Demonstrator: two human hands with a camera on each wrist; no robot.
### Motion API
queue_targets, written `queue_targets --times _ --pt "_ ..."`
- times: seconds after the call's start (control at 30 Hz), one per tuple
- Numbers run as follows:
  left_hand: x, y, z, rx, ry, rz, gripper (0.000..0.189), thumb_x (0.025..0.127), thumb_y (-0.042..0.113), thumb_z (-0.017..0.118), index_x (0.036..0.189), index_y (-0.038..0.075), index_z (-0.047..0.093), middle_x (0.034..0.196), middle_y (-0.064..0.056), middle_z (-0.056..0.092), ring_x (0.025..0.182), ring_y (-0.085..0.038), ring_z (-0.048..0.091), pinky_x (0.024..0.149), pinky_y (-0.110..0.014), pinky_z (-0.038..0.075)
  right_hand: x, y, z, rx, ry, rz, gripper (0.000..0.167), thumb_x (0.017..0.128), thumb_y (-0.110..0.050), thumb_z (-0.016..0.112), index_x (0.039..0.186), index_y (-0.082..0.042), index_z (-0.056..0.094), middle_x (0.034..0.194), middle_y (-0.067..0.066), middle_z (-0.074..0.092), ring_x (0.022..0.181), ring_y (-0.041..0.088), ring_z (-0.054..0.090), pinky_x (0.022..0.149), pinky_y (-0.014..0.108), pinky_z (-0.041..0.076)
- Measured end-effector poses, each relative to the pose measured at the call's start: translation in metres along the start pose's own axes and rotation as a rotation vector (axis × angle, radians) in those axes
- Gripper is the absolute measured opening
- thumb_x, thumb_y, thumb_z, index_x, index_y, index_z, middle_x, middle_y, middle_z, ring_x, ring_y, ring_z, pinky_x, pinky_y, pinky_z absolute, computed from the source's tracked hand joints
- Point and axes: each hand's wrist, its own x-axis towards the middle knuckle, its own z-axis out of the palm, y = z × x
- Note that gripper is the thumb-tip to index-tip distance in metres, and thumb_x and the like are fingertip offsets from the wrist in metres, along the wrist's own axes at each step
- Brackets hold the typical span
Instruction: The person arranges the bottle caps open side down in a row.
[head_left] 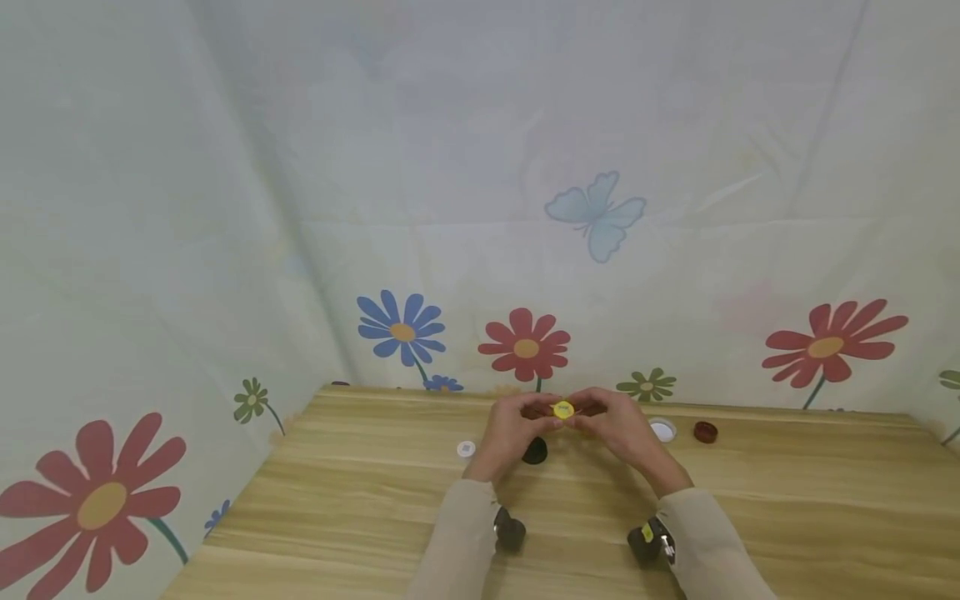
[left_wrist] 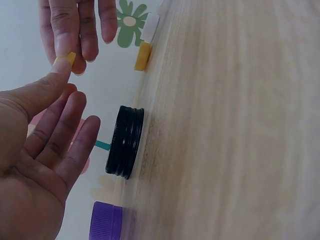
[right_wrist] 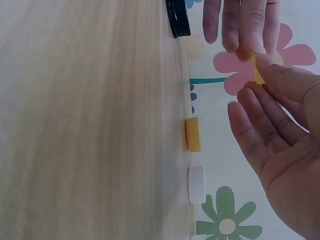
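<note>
A small yellow bottle cap with printing on its top is held up above the table between both hands. My left hand pinches its left edge with thumb and fingertip. The right hand pinches the opposite edge in the same way. Seen edge-on in the left wrist view, the yellow cap is mostly covered by the fingertips. Just below the left hand, a ridged black lid lies on the table.
A white cap lies left of the hands. To the right are a white-rimmed round lid and a dark red lid. The left wrist view also has a purple cap and an orange cap. A flowered cloth hangs behind the wooden table.
</note>
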Motion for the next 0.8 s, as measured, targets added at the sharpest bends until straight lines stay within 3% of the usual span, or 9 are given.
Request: queue_targets --times 0.23,0.37,0.8 --pt "-0.0001 0.0012 0.0001 0.035 -0.020 -0.012 0.026 0.092 0.010 0.084 0.118 0.008 0.080 0.109 0.002 0.079 0.102 -0.012 0.071 0.092 -0.027 0.058 -0.0002 -0.0009 -0.0006 -0.022 -0.007 -0.008 0.023 0.095 -0.005 0.080 0.117 -0.001 0.075 0.108 0.008 0.077 0.103 0.028 0.071 0.088 0.043 0.059" --pt "-0.0002 0.0026 -0.0001 0.065 -0.042 0.006 0.026 0.092 0.009 0.084 0.118 0.009 0.080 0.107 0.002 0.078 0.100 -0.014 0.071 0.092 -0.029 0.058 -0.0003 0.0009 -0.0013 -0.034 -0.019 -0.021 0.022 0.095 -0.003 0.079 0.116 0.001 0.075 0.106 0.008 0.077 0.101 0.027 0.071 0.087 0.043 0.059" --pt "-0.0012 0.0055 -0.0010 0.230 -0.173 0.044 0.024 0.090 0.004 0.085 0.114 0.010 0.082 0.105 0.004 0.078 0.099 -0.016 0.071 0.088 -0.026 0.057 -0.0030 0.0044 -0.0009 -0.064 -0.108 -0.025 0.015 0.089 -0.003 0.085 0.102 -0.004 0.078 0.093 0.001 0.074 0.089 0.017 0.068 0.082 0.036 0.056"
